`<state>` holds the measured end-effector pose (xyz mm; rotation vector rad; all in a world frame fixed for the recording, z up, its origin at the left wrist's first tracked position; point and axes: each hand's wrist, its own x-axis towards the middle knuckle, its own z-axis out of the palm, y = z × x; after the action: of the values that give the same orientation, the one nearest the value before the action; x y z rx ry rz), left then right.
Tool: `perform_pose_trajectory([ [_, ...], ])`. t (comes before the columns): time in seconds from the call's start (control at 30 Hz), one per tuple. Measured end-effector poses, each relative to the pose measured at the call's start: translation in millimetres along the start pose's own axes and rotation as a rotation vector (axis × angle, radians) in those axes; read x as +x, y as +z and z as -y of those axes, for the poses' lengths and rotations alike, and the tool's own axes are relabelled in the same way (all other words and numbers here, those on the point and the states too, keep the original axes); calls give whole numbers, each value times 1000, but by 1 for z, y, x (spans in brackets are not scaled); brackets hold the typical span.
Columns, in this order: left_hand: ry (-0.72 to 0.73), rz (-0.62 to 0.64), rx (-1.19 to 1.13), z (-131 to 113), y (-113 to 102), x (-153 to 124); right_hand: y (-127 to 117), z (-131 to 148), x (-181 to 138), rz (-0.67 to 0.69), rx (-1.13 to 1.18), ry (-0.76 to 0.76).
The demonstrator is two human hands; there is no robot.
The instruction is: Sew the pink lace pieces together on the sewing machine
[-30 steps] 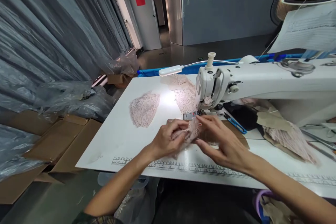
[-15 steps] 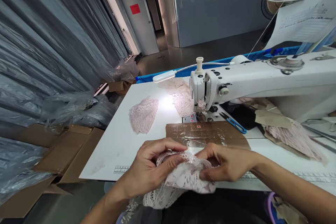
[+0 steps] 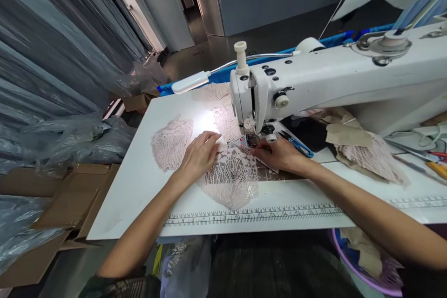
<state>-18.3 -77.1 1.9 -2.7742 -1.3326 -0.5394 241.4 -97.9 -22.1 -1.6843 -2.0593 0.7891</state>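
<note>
The lace [image 3: 232,177] lies flat on the white table [image 3: 132,186], right in front of the person. Its top edge sits under the foot [image 3: 249,138] of the sewing machine [image 3: 331,74].

The left hand [image 3: 200,153] lies flat on the left side of the lace. Its fingers [image 3: 209,138] are a little apart and press down. I think this keeps the thin lace smooth, so it does not bunch up.

The right hand [image 3: 279,153] is just beside the foot, on the other side of the lace. Its fingers [image 3: 260,151] are close together and rest on the lace edge. I cannot tell if they pinch it or only press on it. With one hand on each side, the lace stays straight at the foot.

A small lamp [image 3: 190,82] shines on this spot, so the work is easy to see.

Another lace piece [image 3: 171,142] lies just to the left, near the left hand. More lace [image 3: 223,118] lies behind the foot. Blue snips [image 3: 298,145] lie near the right hand, easy to grab. A pile of cloth [image 3: 363,153] sits further right, under the machine arm. A ruler [image 3: 261,215] is printed along the near edge of the table. Boxes [image 3: 87,191] stand on the floor to the left.
</note>
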Motion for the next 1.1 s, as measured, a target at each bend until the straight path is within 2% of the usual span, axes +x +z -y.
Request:
perform_pose_trajectory([
  [0.2, 175, 109, -64, 2, 31, 44, -4, -4, -2, 41, 58, -49],
  [0.37, 344, -24, -92, 22, 53, 64, -2, -9, -1, 17, 12, -57],
  [0.43, 383, -112, -104, 25, 52, 58, -1, -9, -2, 12, 3, -42],
  [0.5, 432, -148, -165, 20, 46, 45, -1, -9, -4, 15, -4, -36],
  [0.53, 454, -122, -202, 15, 43, 37, -1, -8, -5, 22, -3, -40],
  [0.6, 479, 11, -249, 1, 36, 20, -2, -5, -9, 36, 14, -58],
  [0.67, 439, 179, -150, -14, 32, 5, -3, -1, -12, 49, 36, -86],
  [0.73, 381, 261, -77, -24, 30, -3, -4, 1, -15, 49, 32, -109],
  [0.8, 356, 283, -56, -27, 31, -6, -4, 1, -18, 35, -2, -119],
  [0.9, 373, 185, -79, -23, 35, -5, -3, -2, -22, -7, -21, -88],
  [1.03, 329, -178, -103, -26, 35, -4, 3, 1, -29, -83, 62, -67],
  [1.1, 335, -290, -111, -36, 34, -6, 10, 7, -33, -114, 58, -115],
])
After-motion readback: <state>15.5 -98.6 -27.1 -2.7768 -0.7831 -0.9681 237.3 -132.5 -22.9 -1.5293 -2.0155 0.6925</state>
